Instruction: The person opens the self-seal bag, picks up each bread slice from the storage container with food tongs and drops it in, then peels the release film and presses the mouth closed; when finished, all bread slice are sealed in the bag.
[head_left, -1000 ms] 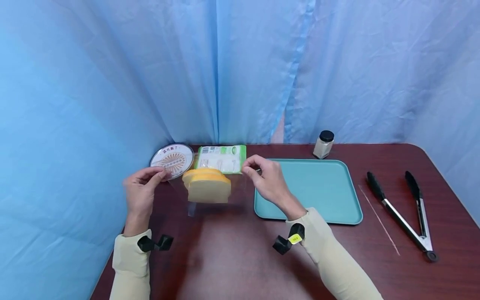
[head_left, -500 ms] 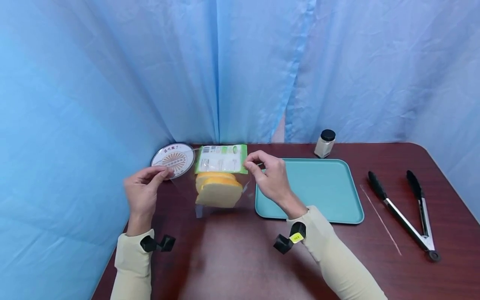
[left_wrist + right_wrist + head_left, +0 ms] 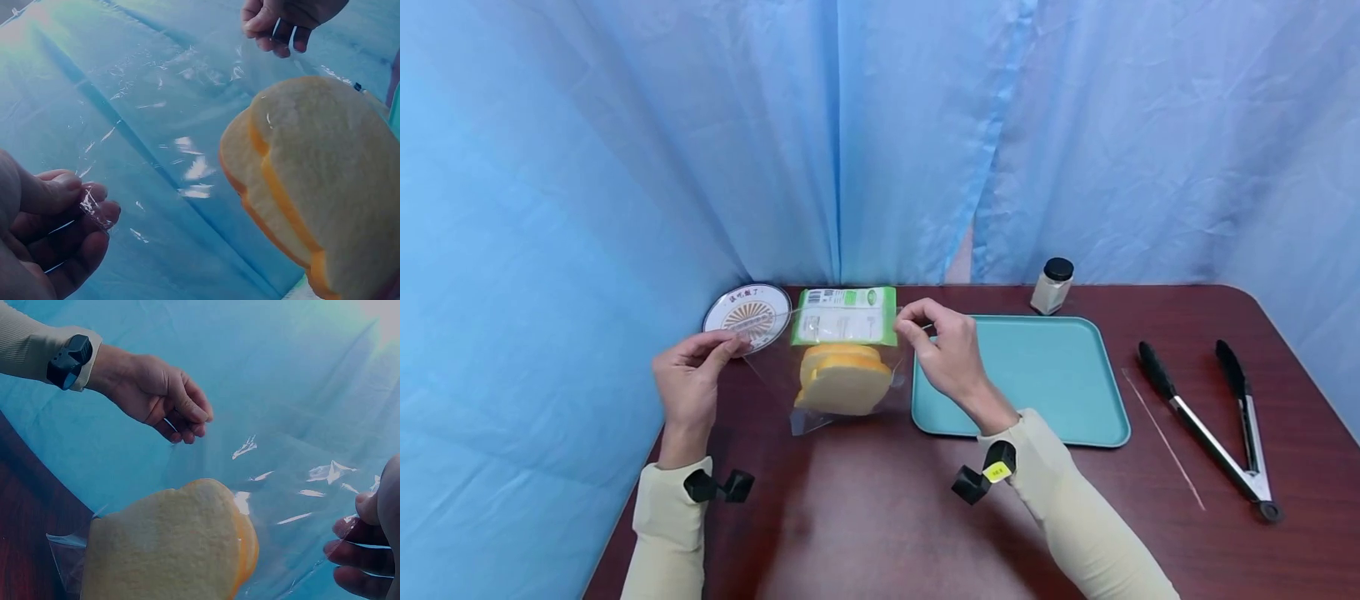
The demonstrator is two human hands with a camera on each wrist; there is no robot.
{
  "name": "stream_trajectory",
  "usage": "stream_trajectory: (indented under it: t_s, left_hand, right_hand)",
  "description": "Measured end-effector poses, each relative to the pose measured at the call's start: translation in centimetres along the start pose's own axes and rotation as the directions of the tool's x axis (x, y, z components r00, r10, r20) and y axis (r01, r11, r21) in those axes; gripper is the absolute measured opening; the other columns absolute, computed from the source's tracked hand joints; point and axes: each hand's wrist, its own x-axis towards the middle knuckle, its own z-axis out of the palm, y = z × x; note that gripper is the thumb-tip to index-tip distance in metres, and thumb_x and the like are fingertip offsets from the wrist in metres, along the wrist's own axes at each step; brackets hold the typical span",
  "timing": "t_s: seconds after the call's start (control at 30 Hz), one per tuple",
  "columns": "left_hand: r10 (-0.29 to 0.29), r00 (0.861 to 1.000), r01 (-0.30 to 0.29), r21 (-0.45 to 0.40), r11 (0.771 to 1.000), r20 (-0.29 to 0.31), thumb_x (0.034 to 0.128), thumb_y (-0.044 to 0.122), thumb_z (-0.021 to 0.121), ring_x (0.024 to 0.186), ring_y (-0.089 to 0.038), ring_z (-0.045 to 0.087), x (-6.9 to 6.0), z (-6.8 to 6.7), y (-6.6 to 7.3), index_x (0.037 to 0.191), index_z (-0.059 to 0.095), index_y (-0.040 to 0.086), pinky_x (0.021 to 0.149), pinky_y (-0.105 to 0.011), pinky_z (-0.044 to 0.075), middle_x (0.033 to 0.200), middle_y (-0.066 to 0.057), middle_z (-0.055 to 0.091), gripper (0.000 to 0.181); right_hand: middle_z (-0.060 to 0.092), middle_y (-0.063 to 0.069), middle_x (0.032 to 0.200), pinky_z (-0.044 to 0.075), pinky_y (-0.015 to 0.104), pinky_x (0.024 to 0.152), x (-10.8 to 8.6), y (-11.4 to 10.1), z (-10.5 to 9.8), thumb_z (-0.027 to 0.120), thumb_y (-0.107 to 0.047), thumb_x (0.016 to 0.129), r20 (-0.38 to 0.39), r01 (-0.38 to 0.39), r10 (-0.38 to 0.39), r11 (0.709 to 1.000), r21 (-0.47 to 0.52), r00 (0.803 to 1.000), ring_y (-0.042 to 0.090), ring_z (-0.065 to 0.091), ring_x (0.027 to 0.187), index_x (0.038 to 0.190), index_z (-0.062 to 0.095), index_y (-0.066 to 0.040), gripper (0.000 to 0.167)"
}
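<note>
Two slices of bread [image 3: 846, 387] sit in the lower part of a clear plastic bag [image 3: 197, 169], held up above the table. My left hand [image 3: 688, 383] pinches the bag's upper left corner between thumb and forefinger. At the opposite upper corner, my right hand [image 3: 949, 350] pinches the film in the same way. The left wrist view shows the bread close up, pale with orange-brown crust, one slice overlapping the other. Glare on the thin film makes its edges hard to follow.
Behind the bag lies a green-and-white packet [image 3: 842, 317], with a patterned plate [image 3: 730, 308] to its left. A teal tray [image 3: 1022, 375] is on the right, a black-lidded jar [image 3: 1051, 287] behind it. Open tongs [image 3: 1210, 442] and a thin clear strip [image 3: 1165, 442] lie farther right.
The bread and the bag's lower part have swung to the right and slightly down. Both hands keep their pinch on the corners and have shifted only slightly right.
</note>
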Motion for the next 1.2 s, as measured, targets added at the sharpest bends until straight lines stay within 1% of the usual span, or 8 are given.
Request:
stream_trajectory:
  t_s: [0.1,0.23,0.33,0.57,0.8,0.97,1.07,1.2]
  left_hand:
    - [-0.004,1.000,0.004,-0.019,1.000,0.006,0.0825,-0.022,0.066,0.068,-0.014,0.076,0.0,-0.1,0.0,0.087,0.073,-0.015,0.067,-0.024,0.062,0.077,-0.006,0.078,0.011]
    - [-0.004,1.000,0.005,-0.006,1.000,0.018,0.0825,-0.022,0.065,0.068,-0.014,0.076,-0.3,-0.4,0.2,0.089,0.065,-0.028,0.068,-0.025,0.062,0.078,-0.006,0.079,0.009]
    - [-0.007,1.000,0.006,0.006,1.000,0.026,0.0825,-0.023,0.065,0.069,-0.015,0.076,-0.6,-0.7,0.5,0.090,0.062,-0.031,0.069,-0.026,0.062,0.078,-0.006,0.079,0.011]
    - [0.005,0.999,-0.006,0.023,1.000,0.047,0.0825,-0.024,0.063,0.070,-0.016,0.076,-1.6,-1.4,1.8,0.089,0.066,-0.026,0.071,-0.026,0.062,0.079,-0.006,0.079,0.008]
    - [0.023,0.994,-0.017,-0.056,0.998,0.108,0.0820,-0.030,0.056,0.072,-0.020,0.077,-3.3,-2.7,3.5,0.090,0.069,-0.021,0.069,-0.026,0.062,0.082,-0.012,0.079,0.018]
    - [0.026,0.983,0.004,-0.162,0.987,0.182,0.0812,-0.037,0.047,0.075,-0.025,0.077,-4.1,-4.0,4.8,0.093,0.068,-0.023,0.070,-0.029,0.063,0.084,-0.019,0.078,0.027]
    - [0.001,0.973,0.046,-0.198,0.979,0.231,0.0822,-0.037,0.043,0.075,-0.026,0.077,-4.4,-5.0,5.7,0.095,0.067,-0.023,0.069,-0.030,0.063,0.085,-0.021,0.077,0.030]
    - [-0.019,0.946,0.107,-0.256,0.961,0.323,0.0843,-0.037,0.039,0.078,-0.028,0.076,-4.5,-6.4,6.5,0.100,0.065,-0.024,0.070,-0.032,0.062,0.089,-0.024,0.077,0.033]
  right_hand:
    - [0.069,0.008,0.077,0.057,0.024,0.069,-0.1,0.0,-0.1,0.067,-0.007,0.095,0.031,-0.021,0.021,1.000,0.002,0.999,0.014,0.062,0.067,0.090,0.070,-0.004,0.006]
    - [0.069,0.007,0.079,0.056,0.023,0.068,-0.3,-0.3,-0.3,0.066,-0.007,0.096,0.073,-0.040,0.041,0.999,-0.007,0.997,0.012,0.061,0.069,0.091,0.070,-0.005,0.006]
    - [0.069,0.006,0.081,0.056,0.025,0.068,-0.6,-0.6,-0.5,0.066,-0.008,0.096,0.103,-0.049,0.050,0.999,-0.016,0.993,0.011,0.059,0.069,0.090,0.069,-0.006,0.007]
    - [0.073,0.005,0.083,0.058,0.022,0.068,-1.4,-1.6,-1.0,0.066,-0.009,0.096,0.167,-0.046,0.044,0.999,0.005,0.985,0.013,0.064,0.070,0.091,0.070,-0.007,0.006]
    - [0.071,0.004,0.078,0.057,0.023,0.062,-2.8,-3.0,-1.2,0.067,-0.007,0.094,0.219,-0.002,-0.013,0.998,0.071,0.976,0.006,0.062,0.067,0.088,0.071,-0.008,0.007]
    - [0.071,0.003,0.076,0.055,0.024,0.058,-4.2,-4.6,-1.2,0.068,-0.005,0.094,0.268,-0.029,-0.007,0.991,0.133,0.963,0.006,0.062,0.066,0.087,0.070,-0.010,0.009]
    - [0.072,0.006,0.076,0.056,0.024,0.058,-5.3,-5.8,-0.9,0.067,-0.004,0.094,0.304,-0.069,0.007,0.979,0.194,0.953,0.009,0.066,0.067,0.087,0.069,-0.009,0.008]
    - [0.072,0.011,0.075,0.059,0.025,0.056,-6.6,-7.2,-0.6,0.065,-0.003,0.095,0.345,-0.123,0.012,0.946,0.301,0.939,0.008,0.068,0.066,0.087,0.067,-0.005,0.008]
